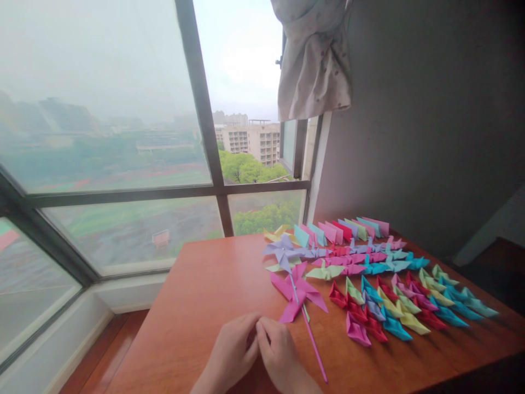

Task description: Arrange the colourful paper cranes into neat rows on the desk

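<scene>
My left hand and my right hand rest together on the wooden table, touching at the knuckles. Both have their fingers curled inward, and I see nothing held in either; the undersides are hidden. Just beyond my right hand lies a magenta paper pinwheel on a thin stick. A lavender paper pinwheel lies behind it, partly overlapping. To the right, several folded paper boats in red, blue, green and yellow stand in slanting rows. Folded paper cranes sit in rows behind the boats.
Along the table's back edge stands a row of folded paper pieces, with a yellow folded paper at its left end. The brown table meets large windows and a grey wall. A tied curtain hangs above.
</scene>
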`<state>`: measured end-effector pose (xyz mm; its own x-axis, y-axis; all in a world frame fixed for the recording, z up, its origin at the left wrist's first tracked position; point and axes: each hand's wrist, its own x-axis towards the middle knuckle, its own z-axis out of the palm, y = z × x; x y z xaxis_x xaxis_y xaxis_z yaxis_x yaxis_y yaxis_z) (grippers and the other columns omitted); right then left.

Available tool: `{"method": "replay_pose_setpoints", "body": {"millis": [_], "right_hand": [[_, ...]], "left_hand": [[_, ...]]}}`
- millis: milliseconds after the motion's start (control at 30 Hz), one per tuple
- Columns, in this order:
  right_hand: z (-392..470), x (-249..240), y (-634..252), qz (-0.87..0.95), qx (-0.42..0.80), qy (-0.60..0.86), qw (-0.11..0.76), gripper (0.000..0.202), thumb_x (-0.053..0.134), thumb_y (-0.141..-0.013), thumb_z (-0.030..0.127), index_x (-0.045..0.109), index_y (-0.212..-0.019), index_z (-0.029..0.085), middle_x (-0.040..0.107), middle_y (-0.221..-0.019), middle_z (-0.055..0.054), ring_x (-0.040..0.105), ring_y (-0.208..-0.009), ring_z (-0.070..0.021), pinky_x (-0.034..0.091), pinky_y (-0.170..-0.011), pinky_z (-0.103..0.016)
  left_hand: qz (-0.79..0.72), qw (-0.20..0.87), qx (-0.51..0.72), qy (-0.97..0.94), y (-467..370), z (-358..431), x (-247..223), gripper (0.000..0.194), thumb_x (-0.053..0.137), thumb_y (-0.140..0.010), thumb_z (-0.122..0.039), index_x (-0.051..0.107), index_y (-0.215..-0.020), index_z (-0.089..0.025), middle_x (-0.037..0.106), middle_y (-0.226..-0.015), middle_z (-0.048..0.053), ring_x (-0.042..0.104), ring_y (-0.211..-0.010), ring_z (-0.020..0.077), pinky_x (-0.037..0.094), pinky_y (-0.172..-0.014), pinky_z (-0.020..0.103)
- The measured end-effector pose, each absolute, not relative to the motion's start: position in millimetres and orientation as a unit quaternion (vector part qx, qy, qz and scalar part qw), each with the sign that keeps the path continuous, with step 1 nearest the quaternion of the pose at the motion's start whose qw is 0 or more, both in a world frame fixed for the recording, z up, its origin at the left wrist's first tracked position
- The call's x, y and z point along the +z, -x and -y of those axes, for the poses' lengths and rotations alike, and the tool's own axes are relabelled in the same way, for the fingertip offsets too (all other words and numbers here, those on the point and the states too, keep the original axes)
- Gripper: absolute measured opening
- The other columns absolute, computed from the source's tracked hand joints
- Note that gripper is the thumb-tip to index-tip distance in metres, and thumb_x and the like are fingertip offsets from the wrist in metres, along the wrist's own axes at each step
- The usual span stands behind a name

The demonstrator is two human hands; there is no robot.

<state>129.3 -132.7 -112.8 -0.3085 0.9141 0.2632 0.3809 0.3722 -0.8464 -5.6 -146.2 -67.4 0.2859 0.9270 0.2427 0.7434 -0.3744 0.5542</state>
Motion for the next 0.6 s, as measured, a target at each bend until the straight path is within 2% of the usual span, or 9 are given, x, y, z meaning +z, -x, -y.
{"method": "replay_pose_setpoints", "body": {"millis": [600], "right_hand": [[132.0, -111.7, -129.6, 0.734, 0.344, 0.443, 0.383, 0.034, 0.032, -0.1, 0.026, 0.046, -0.07, 0.019, 0.057, -0.068, 0.0, 0.049, -0.062, -0.0114, 0.026, -0.058, -0.026]], "left_hand": [[-0.519, 0.151, 0.291, -0.789, 4.9, 146.6, -63.3, 0.014, 0.05, -0.085, -0.018, 0.063, -0.086, -0.023, 0.068, -0.074, 0.002, 0.062, -0.065, 0.0167, 0.047, -0.062, 0.021]]}}
